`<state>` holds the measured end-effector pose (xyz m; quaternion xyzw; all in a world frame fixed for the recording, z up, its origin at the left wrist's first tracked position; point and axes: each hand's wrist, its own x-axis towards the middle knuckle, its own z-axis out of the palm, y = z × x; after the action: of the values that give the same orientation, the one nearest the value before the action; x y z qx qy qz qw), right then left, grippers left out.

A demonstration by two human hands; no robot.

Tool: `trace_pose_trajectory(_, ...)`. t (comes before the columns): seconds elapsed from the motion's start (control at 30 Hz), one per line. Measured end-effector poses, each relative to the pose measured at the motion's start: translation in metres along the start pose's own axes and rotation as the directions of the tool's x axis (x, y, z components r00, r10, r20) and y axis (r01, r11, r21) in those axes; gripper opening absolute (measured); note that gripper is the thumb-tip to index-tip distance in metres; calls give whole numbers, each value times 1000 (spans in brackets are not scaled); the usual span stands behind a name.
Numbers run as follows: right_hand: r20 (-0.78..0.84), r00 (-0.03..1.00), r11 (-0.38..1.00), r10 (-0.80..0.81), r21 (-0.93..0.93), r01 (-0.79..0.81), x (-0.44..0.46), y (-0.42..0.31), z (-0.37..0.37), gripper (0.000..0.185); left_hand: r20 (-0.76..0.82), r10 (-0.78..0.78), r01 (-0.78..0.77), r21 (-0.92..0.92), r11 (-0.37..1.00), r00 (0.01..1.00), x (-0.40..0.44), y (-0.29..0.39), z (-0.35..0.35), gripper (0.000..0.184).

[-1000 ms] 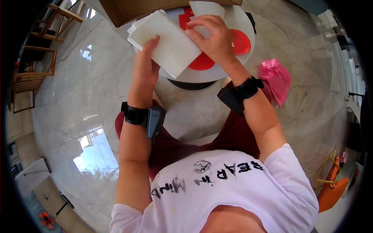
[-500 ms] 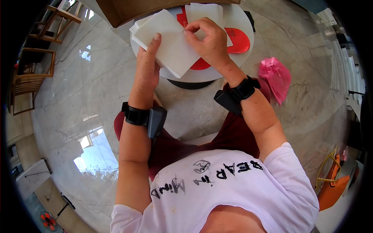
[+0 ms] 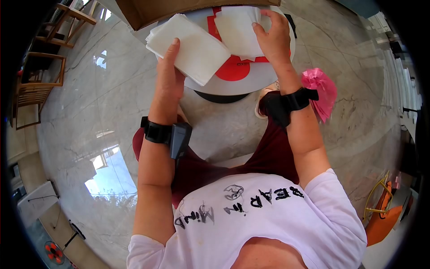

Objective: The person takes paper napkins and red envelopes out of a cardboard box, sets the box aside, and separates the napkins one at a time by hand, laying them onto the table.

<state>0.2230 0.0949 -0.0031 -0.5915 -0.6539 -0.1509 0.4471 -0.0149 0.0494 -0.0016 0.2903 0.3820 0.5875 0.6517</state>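
Observation:
My left hand (image 3: 170, 71) is wrapped round a stack of white sheets (image 3: 190, 49), its thumb on top. To the right, my right hand (image 3: 273, 36) is at the right edge of a second pile of white sheets (image 3: 239, 33), thumb and fingers apart on that edge; whether it grips a sheet cannot be made out. That pile lies over red pieces on a round white table (image 3: 260, 80). A red round piece (image 3: 234, 71) with small dark print shows below the pile, between the two stacks.
An open cardboard box (image 3: 148, 13) stands at the table's far side. On the floor to the right lies a pink plastic bag (image 3: 320, 89). Wooden chairs (image 3: 40, 89) are at the far left, an orange bag (image 3: 383, 224) at the lower right.
My right hand has moved right and away from the left hand's stack to the second pile, its fingers spreading from a pinch. The left hand's stack has hardly moved.

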Motion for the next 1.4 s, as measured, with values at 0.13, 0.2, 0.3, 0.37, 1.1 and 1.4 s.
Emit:
trace_pose_trajectory(0.13,-43,994,909,-102,401,110,-3,-21,5,17,-6,5,-5,26,1000,1000,0,1,3,52)
trace_pose_trajectory(0.2,163,986,814,-14,575,-84,-11,-40,6,18,-5,5,-5,47,999,1000,-2,2,4,51)
trace_pose_trajectory(0.3,384,923,799,-28,563,-210,-13,-61,-6,16,2,3,-3,70,998,1000,-4,2,8,51)
trace_pose_trajectory(0.37,387,922,802,-24,558,-213,-13,-64,-6,17,15,14,-15,71,997,1000,-4,2,8,52)
trace_pose_trajectory(1.1,187,941,689,283,642,-335,-18,-38,15,17,10,5,-4,-70,998,1000,-2,-2,5,53)
trace_pose_trajectory(1.4,10,998,990,-58,130,57,3,-1,-7,23,-151,36,-54,-117,992,988,5,2,-8,45)
